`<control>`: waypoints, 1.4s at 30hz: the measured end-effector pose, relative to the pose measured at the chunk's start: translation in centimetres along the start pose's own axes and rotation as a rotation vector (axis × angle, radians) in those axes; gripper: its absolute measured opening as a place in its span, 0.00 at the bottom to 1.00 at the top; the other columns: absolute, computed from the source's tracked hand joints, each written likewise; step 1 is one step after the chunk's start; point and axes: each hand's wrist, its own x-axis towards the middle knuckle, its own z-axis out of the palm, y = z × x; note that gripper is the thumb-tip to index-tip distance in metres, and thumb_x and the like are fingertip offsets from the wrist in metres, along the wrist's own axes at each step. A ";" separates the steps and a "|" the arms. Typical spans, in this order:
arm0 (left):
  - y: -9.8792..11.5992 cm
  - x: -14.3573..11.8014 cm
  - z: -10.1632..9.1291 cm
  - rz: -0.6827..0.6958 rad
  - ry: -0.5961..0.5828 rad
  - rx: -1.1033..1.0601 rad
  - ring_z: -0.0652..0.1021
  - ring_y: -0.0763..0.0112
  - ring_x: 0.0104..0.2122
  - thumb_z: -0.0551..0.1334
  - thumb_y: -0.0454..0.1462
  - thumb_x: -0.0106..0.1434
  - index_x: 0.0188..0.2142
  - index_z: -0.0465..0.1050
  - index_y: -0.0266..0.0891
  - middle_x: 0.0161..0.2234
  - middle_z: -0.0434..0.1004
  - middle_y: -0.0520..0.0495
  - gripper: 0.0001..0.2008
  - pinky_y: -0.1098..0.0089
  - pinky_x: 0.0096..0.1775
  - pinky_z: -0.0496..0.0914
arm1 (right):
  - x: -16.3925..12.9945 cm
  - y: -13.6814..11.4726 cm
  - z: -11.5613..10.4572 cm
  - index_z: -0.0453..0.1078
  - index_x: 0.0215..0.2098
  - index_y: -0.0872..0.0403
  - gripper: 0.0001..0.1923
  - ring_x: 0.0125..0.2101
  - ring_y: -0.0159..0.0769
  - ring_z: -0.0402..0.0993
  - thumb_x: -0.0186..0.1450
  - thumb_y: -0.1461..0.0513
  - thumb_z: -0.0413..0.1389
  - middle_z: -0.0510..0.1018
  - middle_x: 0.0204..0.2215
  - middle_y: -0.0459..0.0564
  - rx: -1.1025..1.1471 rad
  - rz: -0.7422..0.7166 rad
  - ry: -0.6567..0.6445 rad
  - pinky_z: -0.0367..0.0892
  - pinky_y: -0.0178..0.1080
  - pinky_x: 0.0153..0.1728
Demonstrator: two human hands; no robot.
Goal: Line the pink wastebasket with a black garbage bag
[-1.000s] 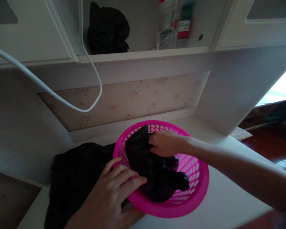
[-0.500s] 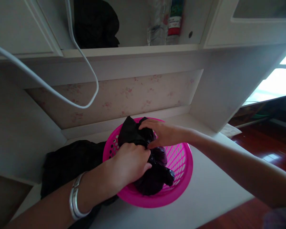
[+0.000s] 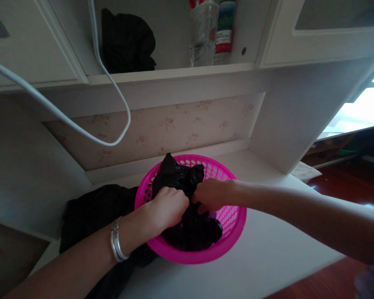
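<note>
A bright pink perforated plastic basket (image 3: 233, 226) sits on the white desk (image 3: 268, 257). A crumpled black cloth (image 3: 177, 176) fills the basket and rises above its far rim. My left hand (image 3: 166, 207), with silver bangles on the wrist, is closed on the cloth at the basket's left side. Right beside it, my right hand (image 3: 212, 194) grips the same cloth near the middle of the basket. The two hands almost touch.
A larger dark garment (image 3: 90, 211) lies on the desk left of the basket. A white cable (image 3: 112, 89) hangs in a loop above. On the shelf overhead sit a black bundle (image 3: 126, 39) and bottles (image 3: 210, 31). Wooden floor shows at right.
My left hand went from the basket's front rim into the basket and closed on the black cloth. My right hand came down from the cloth's top edge toward the middle.
</note>
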 end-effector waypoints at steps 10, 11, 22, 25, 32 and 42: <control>-3.5 -2.3 -1.9 0.144 0.147 -0.296 0.83 0.63 0.38 0.59 0.30 0.65 0.33 0.80 0.44 0.37 0.84 0.50 0.12 0.68 0.37 0.69 | -3.5 3.6 -1.5 0.78 0.34 0.56 0.06 0.40 0.36 0.77 0.65 0.68 0.59 0.82 0.38 0.49 0.288 -0.204 0.277 0.68 0.36 0.44; -4.0 -2.6 -2.2 0.155 0.163 -0.334 0.82 0.65 0.37 0.58 0.30 0.65 0.33 0.79 0.44 0.35 0.84 0.50 0.12 0.69 0.37 0.68 | -4.1 4.2 -1.5 0.78 0.36 0.56 0.06 0.39 0.36 0.77 0.66 0.67 0.58 0.82 0.36 0.48 0.329 -0.192 0.304 0.69 0.36 0.43; -5.6 -4.8 -1.5 0.090 0.279 -0.624 0.77 0.68 0.34 0.57 0.34 0.69 0.36 0.74 0.41 0.33 0.78 0.51 0.08 0.68 0.37 0.64 | -6.3 5.7 0.1 0.77 0.36 0.55 0.07 0.34 0.37 0.76 0.68 0.62 0.58 0.81 0.31 0.50 0.455 -0.098 0.512 0.66 0.38 0.38; -5.2 -4.3 -1.1 0.077 0.292 -0.692 0.77 0.66 0.36 0.55 0.37 0.71 0.37 0.73 0.41 0.35 0.78 0.50 0.09 0.67 0.38 0.65 | -5.6 4.0 0.3 0.76 0.48 0.55 0.12 0.42 0.41 0.78 0.70 0.59 0.58 0.83 0.43 0.53 0.456 -0.122 0.525 0.67 0.40 0.44; -5.1 -3.8 -0.7 0.061 0.306 -0.812 0.76 0.64 0.40 0.56 0.40 0.70 0.40 0.72 0.41 0.37 0.77 0.49 0.08 0.65 0.43 0.68 | -3.8 0.2 0.2 0.71 0.52 0.57 0.29 0.34 0.47 0.77 0.64 0.45 0.65 0.82 0.37 0.57 0.249 -0.036 0.437 0.61 0.39 0.31; -4.9 -4.3 -0.2 0.078 0.348 -0.720 0.78 0.64 0.42 0.68 0.45 0.67 0.54 0.73 0.46 0.43 0.79 0.50 0.18 0.63 0.45 0.69 | -2.6 1.5 0.3 0.76 0.39 0.54 0.09 0.37 0.37 0.76 0.70 0.70 0.54 0.82 0.34 0.50 0.397 -0.266 0.522 0.66 0.37 0.38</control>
